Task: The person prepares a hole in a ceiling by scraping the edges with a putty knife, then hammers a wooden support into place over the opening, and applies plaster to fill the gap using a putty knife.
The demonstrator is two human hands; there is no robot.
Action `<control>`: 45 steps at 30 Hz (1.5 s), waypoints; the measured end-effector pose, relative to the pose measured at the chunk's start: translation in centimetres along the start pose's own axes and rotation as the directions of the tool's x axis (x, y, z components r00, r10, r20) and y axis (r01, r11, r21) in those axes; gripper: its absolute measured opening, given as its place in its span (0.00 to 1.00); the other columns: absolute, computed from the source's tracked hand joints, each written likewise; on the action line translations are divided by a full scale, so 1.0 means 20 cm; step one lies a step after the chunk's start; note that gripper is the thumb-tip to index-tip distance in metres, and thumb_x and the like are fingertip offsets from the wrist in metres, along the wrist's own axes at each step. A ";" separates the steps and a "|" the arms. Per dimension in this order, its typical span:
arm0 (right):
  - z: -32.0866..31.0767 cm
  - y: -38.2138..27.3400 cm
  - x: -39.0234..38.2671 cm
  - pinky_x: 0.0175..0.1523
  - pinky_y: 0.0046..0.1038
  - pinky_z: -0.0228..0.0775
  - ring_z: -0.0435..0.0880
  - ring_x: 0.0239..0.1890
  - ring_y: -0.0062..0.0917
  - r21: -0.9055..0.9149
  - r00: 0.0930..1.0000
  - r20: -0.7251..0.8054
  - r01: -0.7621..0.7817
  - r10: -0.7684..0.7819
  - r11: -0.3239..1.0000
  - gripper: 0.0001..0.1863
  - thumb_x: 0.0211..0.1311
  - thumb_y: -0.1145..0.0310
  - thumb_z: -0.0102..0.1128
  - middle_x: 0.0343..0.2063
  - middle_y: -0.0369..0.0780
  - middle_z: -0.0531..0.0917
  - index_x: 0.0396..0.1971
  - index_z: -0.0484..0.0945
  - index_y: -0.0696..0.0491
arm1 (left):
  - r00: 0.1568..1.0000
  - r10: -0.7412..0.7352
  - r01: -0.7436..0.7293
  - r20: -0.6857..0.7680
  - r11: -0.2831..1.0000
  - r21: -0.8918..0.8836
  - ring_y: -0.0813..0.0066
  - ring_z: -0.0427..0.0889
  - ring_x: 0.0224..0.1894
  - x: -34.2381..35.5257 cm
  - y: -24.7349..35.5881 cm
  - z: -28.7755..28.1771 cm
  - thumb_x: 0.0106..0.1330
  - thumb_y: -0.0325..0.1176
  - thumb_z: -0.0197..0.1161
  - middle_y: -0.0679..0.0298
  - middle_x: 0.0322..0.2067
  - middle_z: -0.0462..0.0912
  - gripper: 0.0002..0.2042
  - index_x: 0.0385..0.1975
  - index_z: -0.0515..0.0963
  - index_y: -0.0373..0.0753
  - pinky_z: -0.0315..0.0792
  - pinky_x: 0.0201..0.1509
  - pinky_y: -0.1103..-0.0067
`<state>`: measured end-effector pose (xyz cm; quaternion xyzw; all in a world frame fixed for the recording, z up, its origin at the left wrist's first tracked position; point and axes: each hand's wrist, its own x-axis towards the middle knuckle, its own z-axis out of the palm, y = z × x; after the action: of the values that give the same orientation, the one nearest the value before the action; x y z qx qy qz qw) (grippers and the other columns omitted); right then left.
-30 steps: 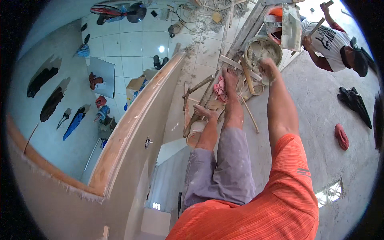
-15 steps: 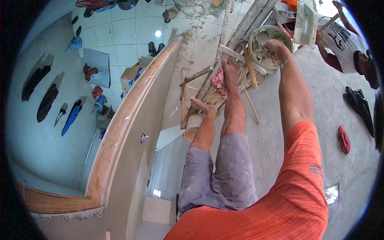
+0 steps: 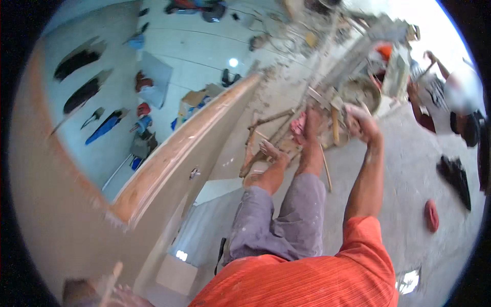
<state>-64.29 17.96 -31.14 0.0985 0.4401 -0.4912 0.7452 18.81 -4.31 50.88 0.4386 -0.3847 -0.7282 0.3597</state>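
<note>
My right hand (image 3: 364, 124) is just outside the mortar bucket (image 3: 376, 102), on its near side. Motion smears it, but the fingers curl around what looks like a lump of grey mortar. Next to it a flat wooden stick (image 3: 335, 123) crosses a pale strip (image 3: 318, 98) on the planks. At the lower left edge, my left hand (image 3: 125, 297) is partly cut off and blurred, closed around a thin wooden stick (image 3: 111, 281). My bare feet (image 3: 271, 149) rest on or by the rough planks, a pink cloth (image 3: 298, 128) beside one of them.
A plastered half wall with a wooden cap (image 3: 169, 156) runs along my left. Mortar-covered boards (image 3: 353, 51) extend ahead. At right, another person in a white shirt (image 3: 434, 94) holds a stick-like handle. A red object (image 3: 431, 215) and dark cloth (image 3: 454, 179) lie on the floor.
My right hand has come out of the bucket and back toward me. My left hand has entered at the lower left. The view has swung, shifting the scene rightward and down.
</note>
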 end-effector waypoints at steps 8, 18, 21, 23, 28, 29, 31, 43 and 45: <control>1.55 -0.12 -0.74 0.32 0.22 0.71 0.77 0.26 0.20 -0.248 0.958 0.195 0.255 -0.210 0.935 0.18 0.73 0.63 0.55 0.32 0.36 0.80 0.55 0.76 0.59 | 0.281 0.942 0.291 -0.182 0.097 0.952 0.58 0.74 0.64 0.43 -0.65 0.34 0.73 0.36 0.67 0.50 0.70 0.69 0.30 0.73 0.66 0.38 0.66 0.71 0.64; 3.58 0.12 -1.70 0.19 0.17 0.56 0.64 0.15 0.10 -0.509 0.733 0.676 0.388 0.078 0.768 0.28 0.76 0.68 0.46 0.20 0.28 0.68 0.74 0.65 0.58 | 0.325 0.915 0.366 0.239 -0.355 0.860 0.41 0.47 0.80 0.43 -0.66 0.35 0.63 0.32 0.76 0.53 0.79 0.52 0.38 0.74 0.66 0.46 0.49 0.79 0.49; 3.93 0.25 -1.78 0.24 0.17 0.61 0.68 0.20 0.09 -0.592 0.765 0.644 0.482 0.020 0.645 0.28 0.76 0.68 0.47 0.20 0.28 0.67 0.74 0.65 0.54 | 0.318 0.918 0.349 0.238 -0.346 0.871 0.42 0.45 0.81 0.44 -0.66 0.31 0.65 0.37 0.75 0.57 0.79 0.52 0.37 0.74 0.66 0.47 0.45 0.79 0.46; 4.08 0.29 -1.79 0.28 0.22 0.65 0.73 0.22 0.15 -0.613 0.741 0.671 0.573 -0.025 0.545 0.28 0.76 0.68 0.48 0.21 0.34 0.72 0.73 0.66 0.56 | 0.318 0.915 0.342 0.249 -0.355 0.870 0.42 0.44 0.81 0.46 -0.66 0.30 0.65 0.38 0.74 0.59 0.79 0.53 0.36 0.74 0.67 0.47 0.44 0.79 0.45; 4.26 0.41 -1.73 0.28 0.21 0.65 0.68 0.21 0.11 -0.556 0.601 0.768 0.797 -0.218 0.237 0.27 0.78 0.66 0.49 0.22 0.30 0.68 0.73 0.67 0.52 | 0.315 0.919 0.277 0.238 -0.328 0.903 0.41 0.45 0.81 0.48 -0.66 0.27 0.67 0.43 0.72 0.64 0.77 0.60 0.26 0.65 0.78 0.51 0.32 0.79 0.42; 4.28 0.41 -1.73 0.30 0.23 0.66 0.69 0.22 0.13 -0.584 0.614 0.765 0.789 -0.193 0.193 0.27 0.77 0.65 0.50 0.22 0.31 0.68 0.73 0.68 0.52 | 0.319 0.917 0.261 0.240 -0.328 0.908 0.41 0.45 0.81 0.48 -0.66 0.26 0.67 0.43 0.72 0.64 0.77 0.60 0.26 0.65 0.78 0.51 0.32 0.79 0.42; 4.31 0.43 -1.73 0.31 0.24 0.68 0.69 0.22 0.14 -0.616 0.633 0.754 0.774 -0.173 0.148 0.27 0.77 0.64 0.50 0.21 0.31 0.68 0.73 0.68 0.51 | 0.306 0.907 0.241 0.290 -0.368 0.898 0.40 0.46 0.80 0.47 -0.66 0.23 0.67 0.44 0.72 0.65 0.77 0.60 0.25 0.64 0.79 0.51 0.33 0.79 0.42; 4.42 0.51 -1.79 0.38 0.29 0.71 0.76 0.25 0.25 -0.623 0.643 0.750 0.766 -0.157 0.159 0.28 0.75 0.67 0.49 0.23 0.44 0.78 0.71 0.66 0.63 | 0.337 0.895 0.164 0.291 -0.360 0.918 0.35 0.46 0.79 0.46 -0.65 0.19 0.68 0.44 0.71 0.63 0.76 0.63 0.19 0.57 0.83 0.50 0.34 0.78 0.40; 4.41 0.51 -1.83 0.40 0.31 0.72 0.77 0.27 0.26 -0.603 0.622 0.775 0.781 -0.115 0.163 0.28 0.74 0.69 0.50 0.24 0.47 0.79 0.70 0.66 0.64 | 0.340 0.896 0.158 0.287 -0.355 0.921 0.34 0.46 0.79 0.46 -0.66 0.18 0.68 0.43 0.72 0.62 0.76 0.63 0.19 0.57 0.83 0.50 0.34 0.78 0.40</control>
<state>-11.46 -4.38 45.79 -0.6359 0.3966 -0.3641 0.5529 9.72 -5.49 37.23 0.5453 -0.7278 0.2808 0.3068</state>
